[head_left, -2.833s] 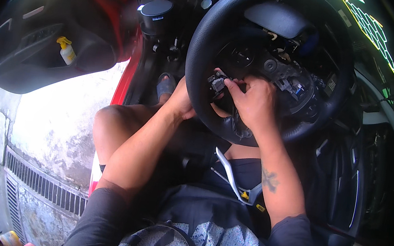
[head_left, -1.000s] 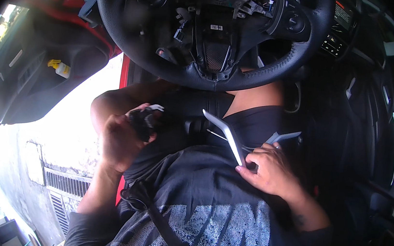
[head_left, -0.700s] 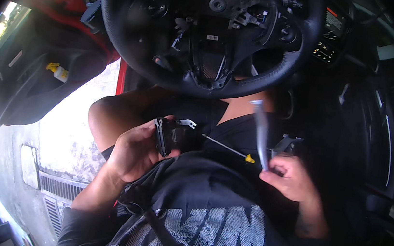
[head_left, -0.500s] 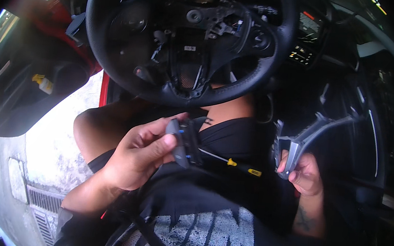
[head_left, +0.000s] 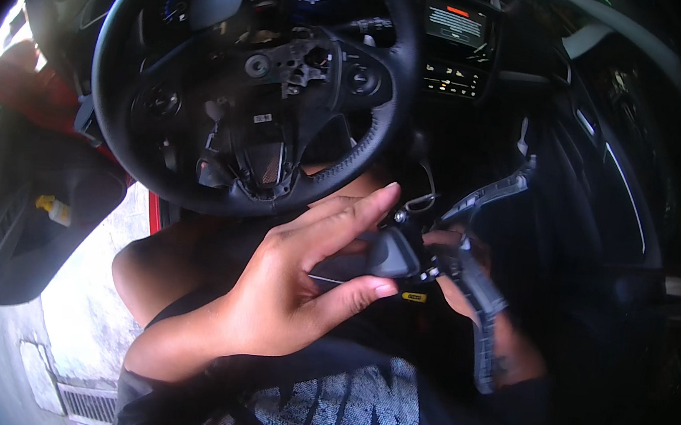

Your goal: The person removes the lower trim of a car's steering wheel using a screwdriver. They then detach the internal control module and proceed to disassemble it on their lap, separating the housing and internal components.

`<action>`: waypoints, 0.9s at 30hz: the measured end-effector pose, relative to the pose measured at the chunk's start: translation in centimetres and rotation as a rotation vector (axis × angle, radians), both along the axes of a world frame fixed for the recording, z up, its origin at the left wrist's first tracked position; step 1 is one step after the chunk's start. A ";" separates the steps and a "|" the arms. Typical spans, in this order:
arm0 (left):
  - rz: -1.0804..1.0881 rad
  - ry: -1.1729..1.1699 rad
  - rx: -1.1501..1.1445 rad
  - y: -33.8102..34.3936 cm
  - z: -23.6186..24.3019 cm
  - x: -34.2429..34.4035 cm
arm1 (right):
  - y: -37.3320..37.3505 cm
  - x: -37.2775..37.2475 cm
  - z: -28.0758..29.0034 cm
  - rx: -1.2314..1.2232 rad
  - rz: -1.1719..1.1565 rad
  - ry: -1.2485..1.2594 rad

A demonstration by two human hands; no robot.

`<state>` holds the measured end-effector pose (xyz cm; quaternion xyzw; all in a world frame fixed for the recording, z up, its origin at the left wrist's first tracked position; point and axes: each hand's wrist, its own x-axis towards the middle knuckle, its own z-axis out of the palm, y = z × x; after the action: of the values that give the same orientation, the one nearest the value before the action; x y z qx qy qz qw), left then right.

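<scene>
My left hand (head_left: 287, 278) reaches across above my lap, thumb and fingers spread around a dark grey plastic button piece (head_left: 394, 254) that sits between them. My right hand (head_left: 448, 240) grips a branching grey plastic trim frame (head_left: 482, 296), one arm pointing up and away, the other down toward my forearm. The button piece meets the frame's middle or lies very close; contact is hard to make out. Partly hidden behind my left hand, a screwdriver (head_left: 413, 297) with a yellow and black handle lies on my lap.
Ahead stands a steering wheel (head_left: 407, 69) with its centre uncovered, showing a metal bracket (head_left: 303, 65). A lit screen (head_left: 456, 24) is on the dashboard at right. At left, the open car door (head_left: 27, 236) holds a yellow-topped bottle (head_left: 55, 209).
My left hand has moved right with the button piece, and its fingers have spread. My right hand has brought the trim frame left and turned it. The view has shifted right.
</scene>
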<state>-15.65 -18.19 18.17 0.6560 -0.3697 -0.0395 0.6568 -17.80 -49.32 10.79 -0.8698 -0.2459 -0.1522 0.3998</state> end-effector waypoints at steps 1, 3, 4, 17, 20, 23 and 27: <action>-0.023 -0.014 0.006 -0.1 -0.4 0.1 | -0.2 0.6 0.1 -0.073 0.046 -0.138; -0.084 -0.050 0.022 -0.2 -1.4 0.7 | -0.6 1.4 0.0 -0.179 0.081 -0.303; -0.101 -0.081 0.052 -0.1 -1.5 0.9 | -0.9 1.6 -0.1 -0.210 0.071 -0.329; 0.060 -0.620 0.113 -0.2 -3.7 0.4 | 0.9 3.0 1.2 -0.343 -0.077 -0.500; 0.071 -0.744 0.151 0.5 -4.0 0.4 | 1.0 2.9 0.3 -0.320 -0.077 -0.508; 0.067 -0.667 0.068 0.2 -4.4 0.3 | 1.2 3.1 0.1 -0.340 -0.067 -0.572; 0.023 -0.334 -0.050 0.0 -4.6 0.0 | 1.2 2.9 -0.2 -0.316 -0.072 -0.522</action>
<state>-15.64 -18.22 13.53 0.6411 -0.4670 0.0868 0.6028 -14.91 -48.12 10.61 -0.8609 -0.3300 -0.3442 0.1774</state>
